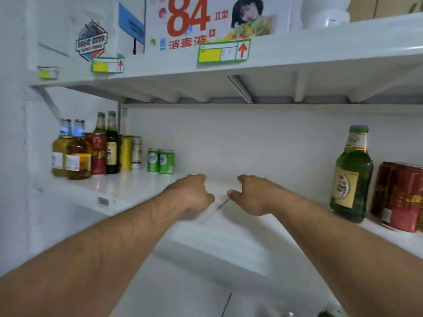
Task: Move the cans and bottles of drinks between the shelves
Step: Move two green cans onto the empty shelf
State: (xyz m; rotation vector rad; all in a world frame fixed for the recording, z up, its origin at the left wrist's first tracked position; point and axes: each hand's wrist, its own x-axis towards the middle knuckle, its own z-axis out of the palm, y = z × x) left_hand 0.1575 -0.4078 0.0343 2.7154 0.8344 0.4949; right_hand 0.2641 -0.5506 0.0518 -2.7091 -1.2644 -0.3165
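Both my hands reach over the middle of the white shelf (128,191). My left hand (192,193) and my right hand (251,193) are curled into loose fists side by side, holding nothing. On the shelf's left end stand two amber bottles (71,152), a red can (98,154), two green bottles (111,145), a yellow can (125,152), a white can (136,152) and two small green cans (160,160). At the right stand a green beer bottle (351,175) and red cans (402,197).
An upper shelf (320,56) overhangs, carrying a box marked 84 (206,21), a white carton (91,40) and a white jug (325,12). Yellow price tags (223,52) hang on its front edge. The white back wall (251,143) is close behind.
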